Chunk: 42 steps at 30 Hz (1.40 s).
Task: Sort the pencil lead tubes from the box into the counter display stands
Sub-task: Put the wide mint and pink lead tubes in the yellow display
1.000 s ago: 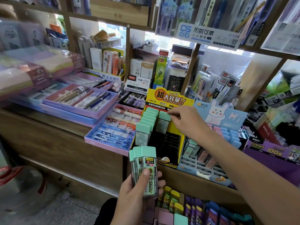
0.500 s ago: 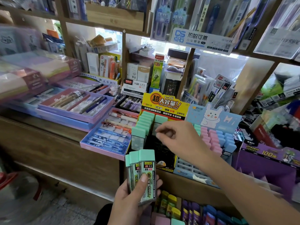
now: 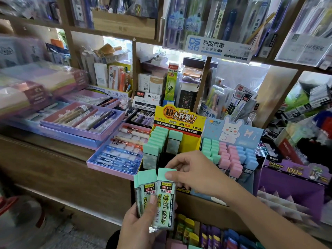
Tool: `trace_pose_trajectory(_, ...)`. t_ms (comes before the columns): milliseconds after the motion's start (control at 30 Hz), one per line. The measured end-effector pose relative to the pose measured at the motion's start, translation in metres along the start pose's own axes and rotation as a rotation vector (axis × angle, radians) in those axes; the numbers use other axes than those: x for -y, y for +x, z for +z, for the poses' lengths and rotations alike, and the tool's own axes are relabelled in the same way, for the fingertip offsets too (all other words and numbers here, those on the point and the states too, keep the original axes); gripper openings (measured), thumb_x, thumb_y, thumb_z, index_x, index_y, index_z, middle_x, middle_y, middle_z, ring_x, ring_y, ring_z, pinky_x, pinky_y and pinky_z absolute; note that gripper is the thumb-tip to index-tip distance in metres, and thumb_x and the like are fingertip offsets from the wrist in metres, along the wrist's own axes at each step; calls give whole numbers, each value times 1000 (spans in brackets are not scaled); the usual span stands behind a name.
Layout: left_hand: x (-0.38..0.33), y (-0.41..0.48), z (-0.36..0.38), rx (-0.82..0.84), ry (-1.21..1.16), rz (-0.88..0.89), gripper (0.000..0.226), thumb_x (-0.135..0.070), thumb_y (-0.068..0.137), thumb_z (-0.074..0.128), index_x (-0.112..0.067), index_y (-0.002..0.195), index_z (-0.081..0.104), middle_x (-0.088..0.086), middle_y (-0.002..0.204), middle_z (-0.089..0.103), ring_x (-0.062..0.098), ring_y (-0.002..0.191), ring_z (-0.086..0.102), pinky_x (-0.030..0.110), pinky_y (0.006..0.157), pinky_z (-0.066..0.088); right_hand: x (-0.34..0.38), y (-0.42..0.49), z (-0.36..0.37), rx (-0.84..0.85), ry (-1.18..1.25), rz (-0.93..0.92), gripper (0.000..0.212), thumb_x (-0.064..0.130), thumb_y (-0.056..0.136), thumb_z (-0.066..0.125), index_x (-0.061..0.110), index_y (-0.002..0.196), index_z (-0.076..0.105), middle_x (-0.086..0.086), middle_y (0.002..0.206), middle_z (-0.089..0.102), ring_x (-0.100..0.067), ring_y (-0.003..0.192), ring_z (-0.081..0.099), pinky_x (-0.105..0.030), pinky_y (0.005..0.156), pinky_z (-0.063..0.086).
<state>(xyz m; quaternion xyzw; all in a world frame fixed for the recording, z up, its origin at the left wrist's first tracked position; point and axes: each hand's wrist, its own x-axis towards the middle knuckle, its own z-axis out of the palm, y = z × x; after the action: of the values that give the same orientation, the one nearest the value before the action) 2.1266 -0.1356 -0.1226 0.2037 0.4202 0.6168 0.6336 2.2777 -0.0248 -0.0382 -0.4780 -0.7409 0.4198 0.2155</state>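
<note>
Tube now pinched by right grip, back from stand; left grip clamps stack.

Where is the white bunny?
In the head view, the white bunny is right of centre on the blue card, with the yellow stand on its left and the pink tubes in front.

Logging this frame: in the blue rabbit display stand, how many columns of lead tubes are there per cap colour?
Rabbit display stand, columns by cap colour:
Mint columns: 2
Pink columns: 2
Blue columns: 2
Total: 6
</note>
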Motion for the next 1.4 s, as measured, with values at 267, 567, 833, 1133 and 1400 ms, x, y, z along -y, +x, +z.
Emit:
trace_pose_trajectory(267,-4,-3,1,-7,-108,-65,47,-35,78,67,-3,112,71,30,97,76,41,81,78,41,55,63,9,4,-33,-130,45,-6,5,17,91,78,16,91,73,1,66,70,-11,58,66,-21,50,50)
trace_pose_trajectory(567,0,1,-1,-32,-58,-66,35,-23,78,70,-1,106,73,31,93,75,31,67,77,34,52,62,14,23,-52,-349,-100,-79,6,14,95,72,18,93,68,-2,79,72,-17,63,74,-34,62,61)
trace_pose_trajectory(833,-1,1,-2,-36,-72,-60,39,-22,75,72,1,107,72,34,94,74,35,70,76,35,52,61,7,47,-45,-414,-273,-114,15,16,96,70,28,89,64,-2,78,72,-21,70,74,-49,78,62)
trace_pose_trajectory(1133,-1,2,-2,-36,-60,-52,30,-18,82,70,1,105,73,33,91,75,33,67,77,34,50,61,3,53,-40,-347,-372,-128,5,13,95,71,15,98,68,-2,85,69,-26,78,72,-41,77,61)
trace_pose_trajectory(1400,-2,1,-2,-40,-53,-53,25,-15,87,68,2,105,73,33,92,74,34,68,76,34,52,62,-3,60,-42,-316,-328,-123,10,12,95,72,16,104,72,-6,85,72,-13,65,73,-32,69,64)
